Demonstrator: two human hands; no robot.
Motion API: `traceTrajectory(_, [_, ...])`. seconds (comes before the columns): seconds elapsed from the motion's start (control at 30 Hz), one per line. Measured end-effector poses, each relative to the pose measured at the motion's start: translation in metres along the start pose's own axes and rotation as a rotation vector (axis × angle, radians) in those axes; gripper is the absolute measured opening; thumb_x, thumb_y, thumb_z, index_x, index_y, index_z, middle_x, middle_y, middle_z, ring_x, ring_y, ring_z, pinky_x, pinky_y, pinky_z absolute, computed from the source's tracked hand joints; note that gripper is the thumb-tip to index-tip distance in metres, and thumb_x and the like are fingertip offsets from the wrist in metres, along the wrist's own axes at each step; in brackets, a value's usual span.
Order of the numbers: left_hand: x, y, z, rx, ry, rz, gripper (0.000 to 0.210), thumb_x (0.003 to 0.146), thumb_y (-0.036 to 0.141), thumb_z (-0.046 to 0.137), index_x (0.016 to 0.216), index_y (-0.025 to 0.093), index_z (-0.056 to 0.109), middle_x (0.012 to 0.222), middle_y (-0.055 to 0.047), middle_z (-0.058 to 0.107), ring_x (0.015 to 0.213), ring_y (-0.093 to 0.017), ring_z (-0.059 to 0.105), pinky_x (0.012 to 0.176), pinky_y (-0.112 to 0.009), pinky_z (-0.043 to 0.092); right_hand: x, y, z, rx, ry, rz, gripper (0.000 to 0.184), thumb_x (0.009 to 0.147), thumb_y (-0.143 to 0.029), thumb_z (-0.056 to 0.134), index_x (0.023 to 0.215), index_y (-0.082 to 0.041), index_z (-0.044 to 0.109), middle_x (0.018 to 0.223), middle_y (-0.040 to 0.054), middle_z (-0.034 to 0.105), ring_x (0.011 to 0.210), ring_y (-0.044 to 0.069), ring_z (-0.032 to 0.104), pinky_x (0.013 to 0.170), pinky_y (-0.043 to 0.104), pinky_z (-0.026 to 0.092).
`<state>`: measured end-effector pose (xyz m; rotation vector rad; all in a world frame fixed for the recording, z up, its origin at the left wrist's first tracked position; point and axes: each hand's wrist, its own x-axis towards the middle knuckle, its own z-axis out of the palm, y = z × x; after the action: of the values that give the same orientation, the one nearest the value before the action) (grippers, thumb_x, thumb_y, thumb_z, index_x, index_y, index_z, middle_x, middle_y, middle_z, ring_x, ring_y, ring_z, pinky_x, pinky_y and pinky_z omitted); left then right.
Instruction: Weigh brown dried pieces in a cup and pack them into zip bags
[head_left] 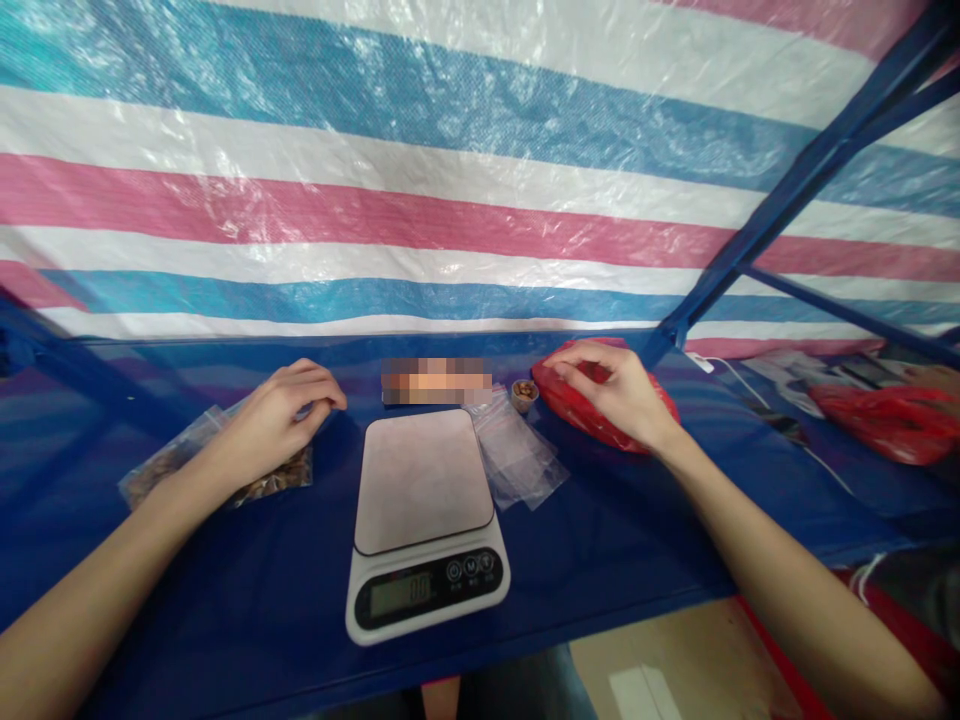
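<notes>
My left hand (pixel 291 408) hovers over or rests by clear zip bags of brown pieces (pixel 274 478), its fingers loosely bent and nothing visible in them. On the right, my right hand (pixel 619 392) is over a red plastic bag (pixel 600 425), thumb and forefinger apart; its other fingers are partly hidden. A small cup of brown pieces (pixel 524 395) stands beside the red bag. Between my hands sits a white kitchen scale (pixel 426 485) with a bare plate, its display (pixel 401 592) apparently reading 0.0. Flat clear zip bags (pixel 517 450) lie along the scale's right side.
A blurred-out item (pixel 436 382) lies behind the scale on the blue table (pixel 300 590). Striped plastic sheeting (pixel 375 200) hangs behind. A blue metal post (pixel 780 200) slants up at right, with another red bag (pixel 889 420) and a white cable (pixel 750 390) beyond.
</notes>
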<state>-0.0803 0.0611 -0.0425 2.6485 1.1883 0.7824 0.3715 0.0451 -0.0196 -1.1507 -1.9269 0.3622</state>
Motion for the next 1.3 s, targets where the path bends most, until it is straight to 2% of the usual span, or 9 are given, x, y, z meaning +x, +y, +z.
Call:
traceTrajectory(0.1, [0.001, 0.003, -0.001, 0.001, -0.011, 0.001, 0.029, 0.101, 0.022, 0.046, 0.086, 0.026, 0.07, 0.091, -0.004, 0.076, 0.097, -0.028, 0.063, 0.089, -0.043, 0.05, -0.001, -0.009, -0.009, 0.044, 0.001, -0.01, 0.018, 0.098, -0.035, 0.072, 0.096, -0.021, 0.084, 0.1, 0.0071, 0.085, 0.092, 0.024, 0.079, 0.088, 0.036, 0.061])
traceTrajectory(0.2, [0.001, 0.004, -0.001, 0.01, -0.024, 0.009, 0.03, 0.102, 0.019, 0.045, 0.086, 0.021, 0.07, 0.092, -0.005, 0.076, 0.098, -0.026, 0.062, 0.091, -0.041, 0.049, -0.015, -0.031, -0.006, 0.101, -0.14, -0.065, 0.017, 0.1, -0.033, 0.072, 0.1, -0.02, 0.084, 0.098, 0.0068, 0.085, 0.09, 0.022, 0.079, 0.084, 0.032, 0.062])
traceTrajectory(0.27, [0.001, 0.003, -0.001, 0.013, -0.026, 0.007, 0.03, 0.102, 0.017, 0.045, 0.088, 0.02, 0.071, 0.094, -0.006, 0.076, 0.099, -0.025, 0.062, 0.092, -0.04, 0.048, -0.029, -0.046, -0.001, 0.066, -0.212, -0.12, 0.017, 0.102, -0.03, 0.069, 0.103, -0.021, 0.083, 0.095, 0.0064, 0.084, 0.085, 0.02, 0.078, 0.078, 0.03, 0.061])
traceTrajectory(0.33, [0.0, 0.001, 0.0, 0.013, -0.015, 0.007, 0.03, 0.102, 0.017, 0.045, 0.088, 0.02, 0.071, 0.094, -0.005, 0.076, 0.1, -0.025, 0.062, 0.093, -0.04, 0.048, -0.042, -0.053, 0.005, -0.038, -0.177, -0.156, 0.018, 0.105, -0.028, 0.066, 0.107, -0.021, 0.083, 0.096, 0.0068, 0.081, 0.084, 0.019, 0.076, 0.076, 0.03, 0.06])
traceTrajectory(0.43, [0.0, -0.002, 0.003, 0.006, -0.002, 0.024, 0.029, 0.101, 0.018, 0.046, 0.086, 0.021, 0.071, 0.092, -0.005, 0.076, 0.098, -0.025, 0.062, 0.091, -0.041, 0.047, -0.048, -0.045, 0.009, -0.212, -0.087, -0.112, 0.027, 0.108, -0.029, 0.058, 0.122, -0.023, 0.08, 0.108, 0.0099, 0.078, 0.096, 0.024, 0.076, 0.087, 0.037, 0.062])
traceTrajectory(0.53, [0.0, -0.003, 0.005, -0.003, 0.012, 0.041, 0.028, 0.101, 0.019, 0.047, 0.085, 0.022, 0.07, 0.091, -0.004, 0.075, 0.097, -0.025, 0.063, 0.089, -0.04, 0.047, -0.041, -0.026, 0.012, -0.358, -0.126, -0.036, 0.038, 0.11, -0.033, 0.052, 0.141, -0.024, 0.072, 0.125, 0.0131, 0.074, 0.114, 0.03, 0.074, 0.102, 0.048, 0.061])
traceTrajectory(0.63, [-0.001, -0.002, 0.005, -0.002, 0.027, 0.045, 0.028, 0.1, 0.017, 0.046, 0.086, 0.023, 0.07, 0.091, -0.004, 0.075, 0.097, -0.025, 0.063, 0.089, -0.04, 0.047, -0.035, -0.01, 0.016, -0.414, -0.166, -0.007, 0.043, 0.111, -0.037, 0.049, 0.147, -0.022, 0.067, 0.131, 0.014, 0.071, 0.121, 0.032, 0.071, 0.108, 0.053, 0.059])
traceTrajectory(1.17, [-0.001, -0.001, 0.004, 0.004, 0.009, 0.021, 0.028, 0.098, 0.018, 0.046, 0.085, 0.022, 0.07, 0.091, -0.005, 0.075, 0.098, -0.026, 0.063, 0.091, -0.042, 0.048, -0.034, -0.004, 0.021, -0.355, -0.124, -0.075, 0.033, 0.11, -0.029, 0.051, 0.129, -0.025, 0.078, 0.122, 0.0115, 0.075, 0.113, 0.029, 0.072, 0.104, 0.051, 0.061])
traceTrajectory(1.3, [0.0, 0.0, 0.003, 0.003, 0.009, 0.02, 0.027, 0.098, 0.018, 0.047, 0.086, 0.022, 0.071, 0.092, -0.005, 0.076, 0.098, -0.026, 0.064, 0.091, -0.042, 0.049, -0.035, -0.014, 0.017, -0.324, -0.077, -0.125, 0.032, 0.109, -0.025, 0.053, 0.128, -0.027, 0.078, 0.12, 0.0106, 0.074, 0.111, 0.028, 0.073, 0.1, 0.049, 0.062])
